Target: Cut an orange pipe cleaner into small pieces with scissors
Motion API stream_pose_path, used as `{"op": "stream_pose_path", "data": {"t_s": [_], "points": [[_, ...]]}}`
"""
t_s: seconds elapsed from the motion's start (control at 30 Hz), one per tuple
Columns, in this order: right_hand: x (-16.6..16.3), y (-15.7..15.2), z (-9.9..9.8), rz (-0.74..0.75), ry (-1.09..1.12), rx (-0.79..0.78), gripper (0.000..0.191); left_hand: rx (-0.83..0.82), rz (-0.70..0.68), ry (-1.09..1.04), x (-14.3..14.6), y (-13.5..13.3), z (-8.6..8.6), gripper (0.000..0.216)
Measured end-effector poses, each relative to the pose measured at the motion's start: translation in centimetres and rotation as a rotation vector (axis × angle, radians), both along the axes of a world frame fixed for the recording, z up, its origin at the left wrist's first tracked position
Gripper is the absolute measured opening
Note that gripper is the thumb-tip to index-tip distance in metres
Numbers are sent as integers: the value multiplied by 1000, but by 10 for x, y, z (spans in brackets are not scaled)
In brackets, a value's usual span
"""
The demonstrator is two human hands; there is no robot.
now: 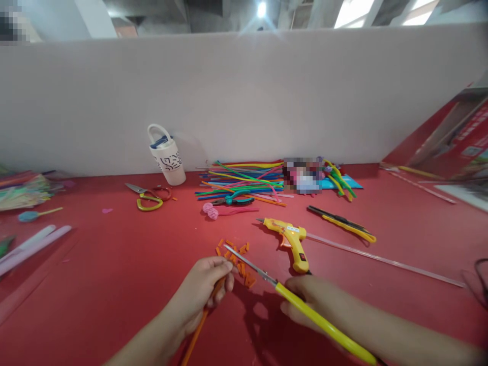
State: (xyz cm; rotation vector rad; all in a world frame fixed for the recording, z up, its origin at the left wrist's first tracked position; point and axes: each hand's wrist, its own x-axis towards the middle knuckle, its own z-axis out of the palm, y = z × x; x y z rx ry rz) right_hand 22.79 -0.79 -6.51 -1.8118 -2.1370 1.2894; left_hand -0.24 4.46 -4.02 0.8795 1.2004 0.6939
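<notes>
My left hand point(213, 284) is closed around an orange pipe cleaner point(196, 335), whose long end trails down toward the bottom edge. My right hand point(305, 302) grips a pair of yellow-handled scissors point(316, 317); their blades point up and left, over short cut orange pieces point(241, 268) lying on the red table. The blade tips are just beyond my left fingertips. Part of the right hand's fingers is hidden behind the yellow handle. Just past the right hand lies a yellow glue gun point(292, 239) with a clear glue stick point(381, 256) at its back.
Behind are a bundle of coloured pipe cleaners point(244, 178), teal pliers point(234, 200), a pink pipe-cleaner piece point(212, 210), a white tumbler point(170, 162) and other scissors point(150, 198). Black-and-yellow tweezers-like tools point(343, 223) lie right. A white partition point(244, 96) closes the back.
</notes>
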Motion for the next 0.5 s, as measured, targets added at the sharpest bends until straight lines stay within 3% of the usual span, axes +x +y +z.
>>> {"op": "stream_pose_path", "data": {"t_s": [0.1, 0.17, 0.33, 0.5], "points": [[-19, 39, 39, -92, 104, -42, 28, 32, -68, 2, 3, -7, 3, 23], [-34, 47, 53, -162, 264, -127, 33, 34, -159, -13, 7, -13, 3, 25], [-58, 38, 46, -111, 598, -214, 38, 40, -280, -11, 14, -24, 8, 26], [-62, 37, 39, -81, 588, -190, 33, 126, -323, -31, 11, -26, 9, 30]]}}
